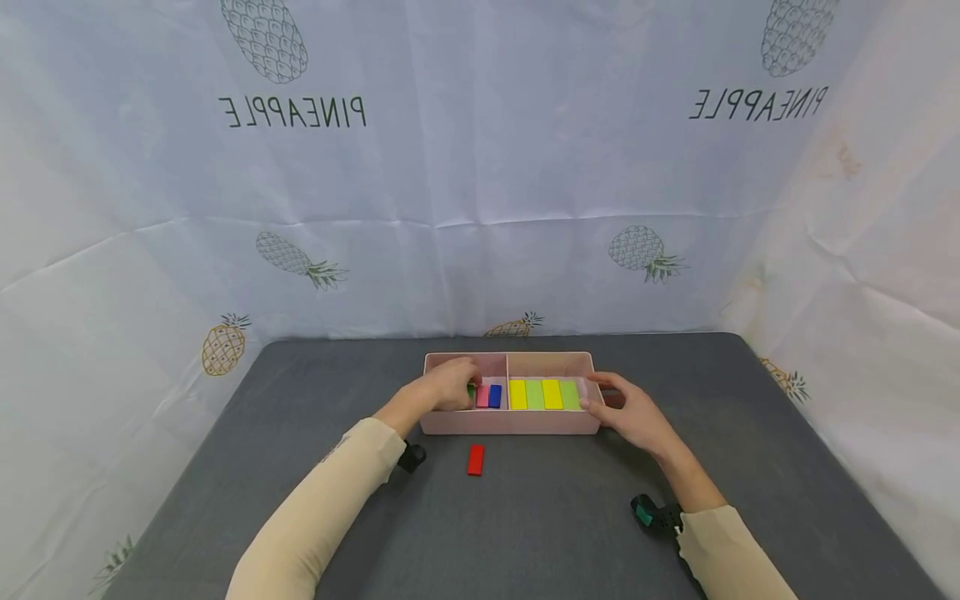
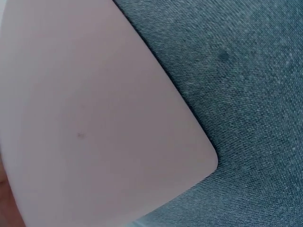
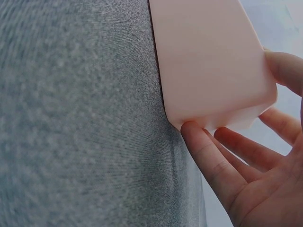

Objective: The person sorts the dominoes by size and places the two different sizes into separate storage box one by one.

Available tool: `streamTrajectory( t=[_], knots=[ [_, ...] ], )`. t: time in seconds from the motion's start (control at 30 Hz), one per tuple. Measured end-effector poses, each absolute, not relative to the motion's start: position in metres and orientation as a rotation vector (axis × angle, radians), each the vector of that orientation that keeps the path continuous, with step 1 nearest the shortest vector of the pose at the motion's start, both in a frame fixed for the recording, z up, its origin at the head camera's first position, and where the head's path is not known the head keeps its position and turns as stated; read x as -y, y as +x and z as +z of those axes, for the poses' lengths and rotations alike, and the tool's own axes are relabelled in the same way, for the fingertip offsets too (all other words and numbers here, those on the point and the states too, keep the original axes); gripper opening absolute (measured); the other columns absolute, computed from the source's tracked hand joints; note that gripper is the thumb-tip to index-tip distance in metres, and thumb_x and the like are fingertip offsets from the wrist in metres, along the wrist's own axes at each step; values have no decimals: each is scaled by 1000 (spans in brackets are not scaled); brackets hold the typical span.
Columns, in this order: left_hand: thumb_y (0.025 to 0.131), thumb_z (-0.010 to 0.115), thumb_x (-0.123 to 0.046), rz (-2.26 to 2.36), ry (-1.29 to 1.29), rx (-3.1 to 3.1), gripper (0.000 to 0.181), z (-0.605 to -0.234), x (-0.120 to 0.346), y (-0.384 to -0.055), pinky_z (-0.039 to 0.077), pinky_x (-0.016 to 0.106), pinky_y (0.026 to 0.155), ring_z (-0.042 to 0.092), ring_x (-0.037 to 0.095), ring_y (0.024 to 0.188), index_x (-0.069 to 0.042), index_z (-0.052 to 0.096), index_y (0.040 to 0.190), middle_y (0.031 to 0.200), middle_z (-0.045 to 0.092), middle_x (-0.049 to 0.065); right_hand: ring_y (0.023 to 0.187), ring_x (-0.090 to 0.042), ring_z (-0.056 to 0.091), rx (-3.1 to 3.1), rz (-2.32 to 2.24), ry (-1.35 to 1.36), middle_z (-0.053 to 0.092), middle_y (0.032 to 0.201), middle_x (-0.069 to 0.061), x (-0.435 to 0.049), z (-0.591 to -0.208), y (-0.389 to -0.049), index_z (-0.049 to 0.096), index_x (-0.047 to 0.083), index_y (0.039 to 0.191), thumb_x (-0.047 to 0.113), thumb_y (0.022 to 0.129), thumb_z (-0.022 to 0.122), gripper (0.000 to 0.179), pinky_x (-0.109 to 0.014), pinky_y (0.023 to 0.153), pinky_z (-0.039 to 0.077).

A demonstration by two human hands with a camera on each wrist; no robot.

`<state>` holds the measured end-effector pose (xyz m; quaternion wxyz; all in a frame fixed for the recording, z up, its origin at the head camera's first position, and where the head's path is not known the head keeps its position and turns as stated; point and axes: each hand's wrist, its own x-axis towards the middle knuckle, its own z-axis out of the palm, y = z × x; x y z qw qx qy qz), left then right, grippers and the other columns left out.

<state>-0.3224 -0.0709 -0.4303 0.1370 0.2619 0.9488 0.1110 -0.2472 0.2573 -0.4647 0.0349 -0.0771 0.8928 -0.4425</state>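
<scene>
A pink two-compartment box (image 1: 510,423) stands on the dark cloth. My left hand (image 1: 450,385) reaches into its left compartment, fingers bent down and pinching a green block (image 1: 471,390) that they partly hide. Beside that block lie a pink block (image 1: 483,396) and a blue block (image 1: 495,396). The right compartment holds a row of yellow blocks (image 1: 518,395) and light green blocks (image 1: 571,395). With its thumb over the rim and fingers against the end wall, my right hand (image 3: 265,184) grips the box's right end. In the left wrist view the box's wall hides most of the left hand.
A red block (image 1: 476,460) lies on the dark-covered table (image 1: 555,517) in front of the box. Behind the table hangs a white curtain (image 1: 480,167) with pineapple prints. A black wrist strap with a camera (image 1: 656,514) sits on the right wrist.
</scene>
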Motion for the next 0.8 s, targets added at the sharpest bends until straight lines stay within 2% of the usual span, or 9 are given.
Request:
streamTrajectory(
  t=[0.23, 0.5, 0.8],
  knots=[
    [94, 68, -14, 375, 742, -2786, 36, -419, 76, -315, 49, 40, 101, 58, 22, 109, -6, 66, 128, 122, 61, 7, 126, -45, 54, -2734, -1361, -241, 42, 154, -22, -257, -463, -248, 43, 8, 153, 43, 97, 68, 70, -49, 88, 56],
    [95, 70, -19, 388, 799, -2875, 35, -403, 81, -300, 52, 42, 93, 60, 23, 101, -6, 68, 127, 118, 62, 9, 125, -45, 54, -2735, -1362, -258, 42, 153, -24, -257, -463, -247, 42, 6, 153, 40, 98, 67, 68, -49, 86, 56],
    [96, 68, -23, 377, 854, -2947, 31, -389, 88, -280, 53, 41, 91, 59, 22, 102, -8, 69, 124, 120, 62, 9, 125, -46, 54, -2726, -1377, -274, 42, 153, -24, -257, -463, -247, 42, 4, 153, 40, 99, 67, 69, -47, 85, 57]
  ],
)
